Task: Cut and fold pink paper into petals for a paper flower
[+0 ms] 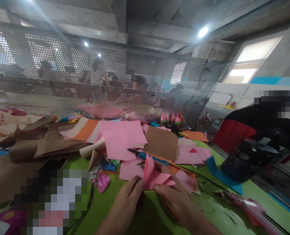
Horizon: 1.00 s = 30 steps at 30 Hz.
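Note:
My left hand [131,194] pinches the left edge of a folded piece of pink paper [156,176], thumb on top. On the other side my right hand [175,189] grips the same paper, its thumb along the lower edge and its fingers partly hidden behind the folds. One flap of the paper stands upright between the hands. Just behind it lies a blue utility knife [149,156] with a dark tip, across pink sheets [124,138]. Below my right hand, a red curved edge [170,209] shows in part.
Brown paper [162,142] and scraps cover the green table [115,199]. A pink balloon-like bag [102,182] lies left. A perforated metal screen [86,71] borders the back. Blue paper [223,176] and a dark bag-like thing [243,163] are right, near a person in black [243,112].

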Each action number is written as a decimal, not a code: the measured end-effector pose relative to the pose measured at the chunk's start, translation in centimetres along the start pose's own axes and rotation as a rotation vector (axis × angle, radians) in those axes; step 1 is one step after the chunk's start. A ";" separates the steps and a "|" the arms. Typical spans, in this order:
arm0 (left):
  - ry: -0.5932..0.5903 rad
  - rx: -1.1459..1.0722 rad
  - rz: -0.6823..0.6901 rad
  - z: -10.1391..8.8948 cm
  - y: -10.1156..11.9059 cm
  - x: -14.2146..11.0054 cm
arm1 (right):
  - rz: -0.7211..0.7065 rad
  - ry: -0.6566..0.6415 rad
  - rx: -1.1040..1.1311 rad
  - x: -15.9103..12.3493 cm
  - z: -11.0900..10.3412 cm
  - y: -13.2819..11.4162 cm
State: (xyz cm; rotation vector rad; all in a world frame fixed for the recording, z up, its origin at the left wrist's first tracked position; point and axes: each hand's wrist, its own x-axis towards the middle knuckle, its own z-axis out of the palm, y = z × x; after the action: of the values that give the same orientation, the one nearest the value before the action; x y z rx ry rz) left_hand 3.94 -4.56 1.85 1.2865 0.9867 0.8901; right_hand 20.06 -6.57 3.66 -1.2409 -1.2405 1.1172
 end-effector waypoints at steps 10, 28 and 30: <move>0.029 0.005 0.072 0.1 -1.0 0.8 | -0.140 -0.103 -0.094 0.2 -0.5 1.1; -0.030 -0.008 0.133 -0.2 -1.0 0.8 | -0.176 -0.169 -0.256 2.1 -1.5 1.0; -0.042 0.052 0.159 -0.1 -0.9 0.6 | -0.162 -0.151 -0.269 2.2 -1.5 1.2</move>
State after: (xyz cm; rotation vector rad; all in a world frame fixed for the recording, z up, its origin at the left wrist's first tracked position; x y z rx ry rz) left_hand 4.01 -3.99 0.89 1.4375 0.8882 0.9602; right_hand 21.71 -4.42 2.62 -1.2440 -1.6177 0.9618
